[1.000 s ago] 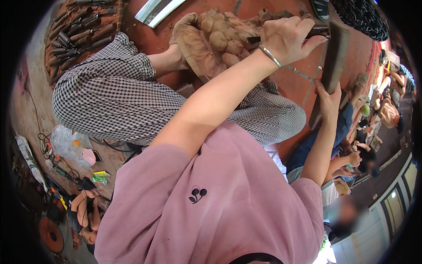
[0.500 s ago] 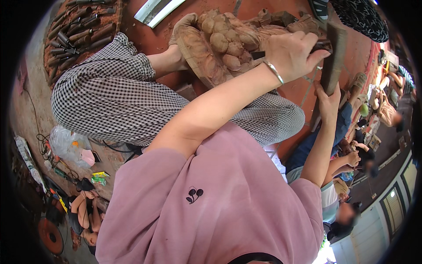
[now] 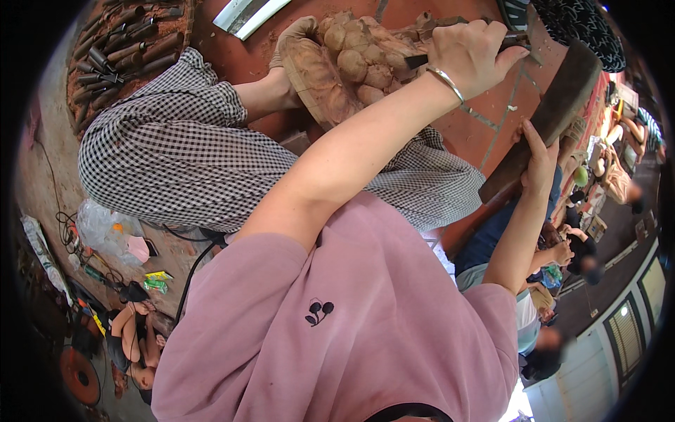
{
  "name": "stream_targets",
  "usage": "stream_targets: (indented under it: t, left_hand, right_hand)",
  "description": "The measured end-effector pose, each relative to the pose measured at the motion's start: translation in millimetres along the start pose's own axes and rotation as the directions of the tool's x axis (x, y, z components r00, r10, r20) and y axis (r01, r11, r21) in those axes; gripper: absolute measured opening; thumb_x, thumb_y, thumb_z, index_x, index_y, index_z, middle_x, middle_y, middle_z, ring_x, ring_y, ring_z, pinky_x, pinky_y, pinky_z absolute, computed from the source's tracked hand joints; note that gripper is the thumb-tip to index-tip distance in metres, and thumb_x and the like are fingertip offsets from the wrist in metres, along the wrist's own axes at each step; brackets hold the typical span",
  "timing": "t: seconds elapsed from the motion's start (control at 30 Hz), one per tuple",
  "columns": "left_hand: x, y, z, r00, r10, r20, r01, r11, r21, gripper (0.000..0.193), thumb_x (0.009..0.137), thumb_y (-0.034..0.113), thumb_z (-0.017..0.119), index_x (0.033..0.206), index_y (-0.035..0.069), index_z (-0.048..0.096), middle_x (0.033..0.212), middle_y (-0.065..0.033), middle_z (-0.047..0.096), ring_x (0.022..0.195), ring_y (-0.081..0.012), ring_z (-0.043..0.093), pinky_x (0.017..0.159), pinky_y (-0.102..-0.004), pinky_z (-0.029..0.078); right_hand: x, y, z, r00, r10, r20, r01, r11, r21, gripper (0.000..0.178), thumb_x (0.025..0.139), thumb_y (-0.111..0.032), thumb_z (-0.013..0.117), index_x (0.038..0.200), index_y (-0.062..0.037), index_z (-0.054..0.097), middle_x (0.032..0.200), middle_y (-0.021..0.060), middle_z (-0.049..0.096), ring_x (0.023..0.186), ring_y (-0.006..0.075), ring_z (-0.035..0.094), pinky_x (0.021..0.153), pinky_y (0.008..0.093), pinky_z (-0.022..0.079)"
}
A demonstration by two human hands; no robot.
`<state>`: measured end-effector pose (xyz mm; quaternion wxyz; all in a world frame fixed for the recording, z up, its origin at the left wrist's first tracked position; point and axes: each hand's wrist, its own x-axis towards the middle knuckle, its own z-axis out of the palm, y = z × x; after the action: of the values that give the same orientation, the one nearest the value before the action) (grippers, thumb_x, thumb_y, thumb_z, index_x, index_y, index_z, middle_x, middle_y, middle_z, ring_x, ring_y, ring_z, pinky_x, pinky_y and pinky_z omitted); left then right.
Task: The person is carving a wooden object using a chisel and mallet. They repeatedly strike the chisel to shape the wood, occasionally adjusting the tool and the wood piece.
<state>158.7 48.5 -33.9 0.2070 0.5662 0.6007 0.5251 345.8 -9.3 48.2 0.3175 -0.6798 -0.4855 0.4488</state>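
At the upper right of the frame, the left hand (image 3: 470,60) is clenched around a chisel (image 3: 417,62), its dark blade pointing left toward the carved wood (image 3: 355,63) at top centre, though whether it touches cannot be told. Lower and further right, the right hand (image 3: 540,160) grasps a long wooden mallet (image 3: 564,95), tilted and apart from the chisel, while more carving tools (image 3: 126,53) lie at upper left
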Motion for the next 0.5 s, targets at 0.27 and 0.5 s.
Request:
stream_targets:
  t: [0.27,0.5]
  left_hand:
    - [1.1,-2.2,-0.1,1.0,-0.023,-0.002,0.023,1.0,0.002,0.041,0.085,0.049,0.066,0.085,0.008,0.069,0.072,-0.01,0.067,0.062,-0.0282,0.068,0.053,-0.0397,0.053]
    - [-0.3,-1.5,-2.5,0.999,0.011,-0.05,-0.011,1.0,-0.006,0.042,0.085,0.05,0.066,0.084,0.008,0.069,0.071,-0.0093,0.067,0.061,-0.0276,0.068,0.051,-0.0391,0.053]
  right_hand:
    - [6.5,8.9,-4.4,0.999,0.046,-0.001,-0.046,0.979,-0.198,0.042,0.086,-0.009,0.071,0.124,-0.002,0.055,0.082,0.0011,0.058,0.067,0.0097,0.055,0.062,0.0259,0.047]
    - [1.3,0.2,-1.0,0.999,0.027,-0.018,-0.029,0.983,-0.181,0.023,0.086,-0.009,0.072,0.102,-0.0017,0.056,0.08,0.0036,0.062,0.067,0.0122,0.059,0.061,0.0261,0.046]
